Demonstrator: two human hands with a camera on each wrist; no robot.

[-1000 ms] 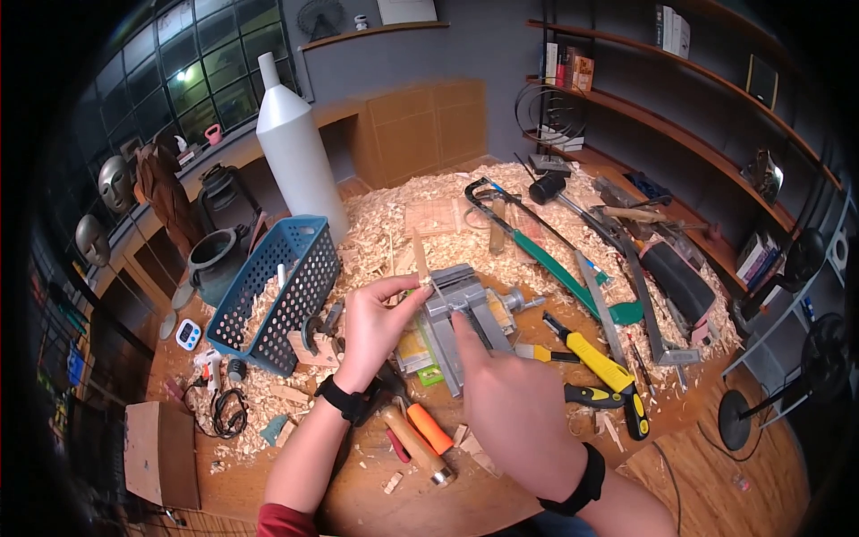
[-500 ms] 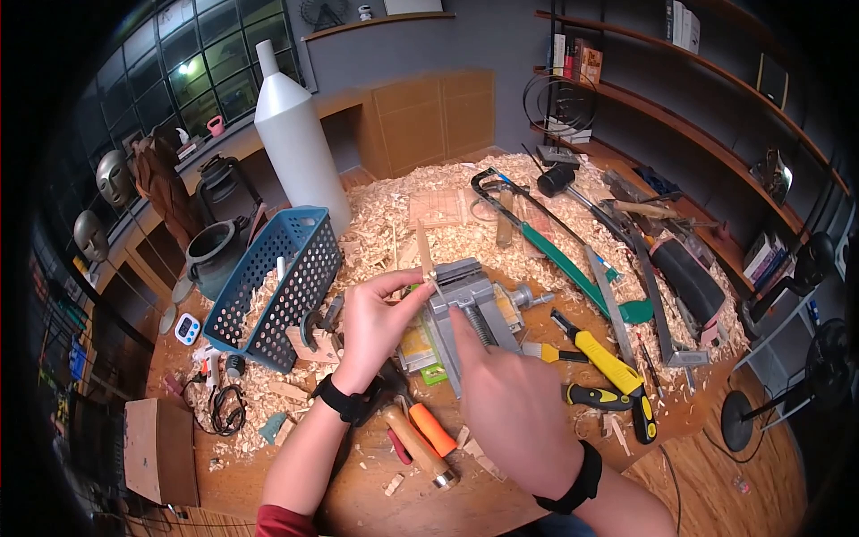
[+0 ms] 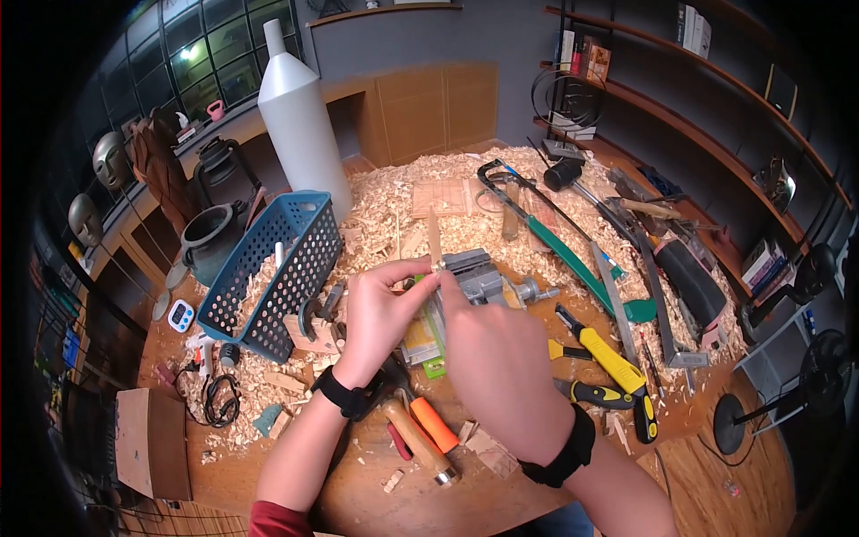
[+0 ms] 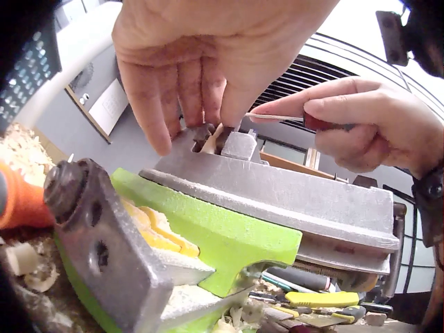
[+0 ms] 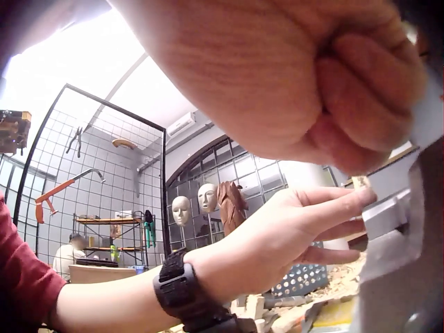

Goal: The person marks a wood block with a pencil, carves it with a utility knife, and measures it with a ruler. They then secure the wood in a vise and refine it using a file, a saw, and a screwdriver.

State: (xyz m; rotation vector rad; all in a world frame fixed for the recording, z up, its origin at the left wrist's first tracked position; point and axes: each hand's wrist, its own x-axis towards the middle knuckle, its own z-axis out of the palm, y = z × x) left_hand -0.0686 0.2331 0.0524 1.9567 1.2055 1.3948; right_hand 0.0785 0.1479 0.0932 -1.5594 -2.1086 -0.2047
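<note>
A grey metal vise [image 3: 470, 268] with a green part [image 4: 208, 229] below its jaw stands before both hands. My left hand [image 3: 380, 309] has thumb and fingertips at the vise's left end, pinching a slim pointed wooden piece [image 3: 434, 234] that stands up there. In the left wrist view my right hand [image 4: 378, 125] grips a dark red handle [image 4: 320, 125], index finger stretched along a thin pale blade [image 4: 277, 118]. The blade's tip reaches the left thumb, just above the vise. The head view hides this tool behind my right hand [image 3: 506, 367].
Left of the vise is a blue perforated basket [image 3: 268, 286]. Wood shavings [image 3: 385, 192] cover the table's back. A green-framed saw [image 3: 573, 255] and a yellow-handled tool [image 3: 613, 358] lie right; a wooden handle [image 3: 416, 438] and an orange handle [image 3: 434, 425] lie in front.
My right hand has moved forward and left, from over the vise body to beside the left fingertips. The left hand keeps its pinch. The head view has shifted slightly.
</note>
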